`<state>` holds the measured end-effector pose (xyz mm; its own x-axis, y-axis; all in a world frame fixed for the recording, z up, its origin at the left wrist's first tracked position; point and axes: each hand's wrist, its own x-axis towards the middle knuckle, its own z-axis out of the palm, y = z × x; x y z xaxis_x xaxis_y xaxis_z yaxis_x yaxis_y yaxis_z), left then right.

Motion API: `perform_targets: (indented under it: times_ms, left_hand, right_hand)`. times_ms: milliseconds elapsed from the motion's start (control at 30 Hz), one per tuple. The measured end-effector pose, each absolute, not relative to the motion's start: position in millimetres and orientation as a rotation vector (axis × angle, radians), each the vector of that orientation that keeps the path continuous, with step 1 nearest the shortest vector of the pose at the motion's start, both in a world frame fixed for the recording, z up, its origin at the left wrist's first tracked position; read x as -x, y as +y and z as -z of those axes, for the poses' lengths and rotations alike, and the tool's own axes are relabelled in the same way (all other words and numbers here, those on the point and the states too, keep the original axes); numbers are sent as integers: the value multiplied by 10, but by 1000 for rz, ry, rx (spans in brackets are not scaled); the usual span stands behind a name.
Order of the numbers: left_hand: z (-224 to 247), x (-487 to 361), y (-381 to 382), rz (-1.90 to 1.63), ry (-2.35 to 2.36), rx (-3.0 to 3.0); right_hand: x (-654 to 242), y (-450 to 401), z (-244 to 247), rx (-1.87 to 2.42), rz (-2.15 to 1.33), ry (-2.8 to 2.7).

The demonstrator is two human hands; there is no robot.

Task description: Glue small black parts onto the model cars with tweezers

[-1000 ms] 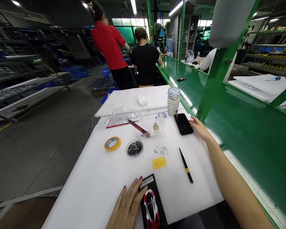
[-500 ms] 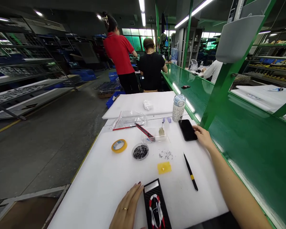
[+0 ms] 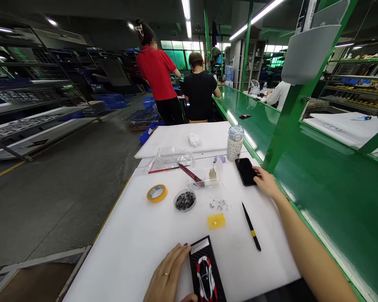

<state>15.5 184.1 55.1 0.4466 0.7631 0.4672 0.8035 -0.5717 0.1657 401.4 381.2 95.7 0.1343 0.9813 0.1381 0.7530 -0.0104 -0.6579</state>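
My left hand [image 3: 168,272] lies beside a small red, white and black model car [image 3: 205,274] on a black base [image 3: 219,279]. Its fingers are stretched out, with the tips at the base's upper left corner. At the right, my right hand [image 3: 266,183] has its fingers closed at the right edge of a black smartphone [image 3: 245,171], which lies on the white table [image 3: 129,247]. Black tweezers [image 3: 251,226] with a yellow band rest below that hand. Between the hands are a yellow square [image 3: 216,221] and scattered tiny dark slivers [image 3: 219,204].
A round dish [image 3: 185,200] of black slivers, a yellow tape roll [image 3: 156,193], a red cutter knife [image 3: 191,174], a small bottle [image 3: 212,173], a plastic bag [image 3: 171,158] and a tumbler [image 3: 234,143] occupy the table. A green post [image 3: 283,126] rises at right. Two people are ahead.
The view has shifted slightly. My left thumb now shows by the base's left edge. My right hand stays at the phone, and the things on the table lie as before.
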Motion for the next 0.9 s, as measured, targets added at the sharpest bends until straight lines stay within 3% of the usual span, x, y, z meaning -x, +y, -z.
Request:
perform_targets:
  times_ms: [367,900]
  left_hand:
    - [-551,-178,1829,772,-1422,2524]
    - [-452,-200,1826,771,-1389,2459]
  right_hand:
    - [-3507,3893,-997,2121,-285,-1472]
    - [-3590,3844,-756,1771,-122,-1419]
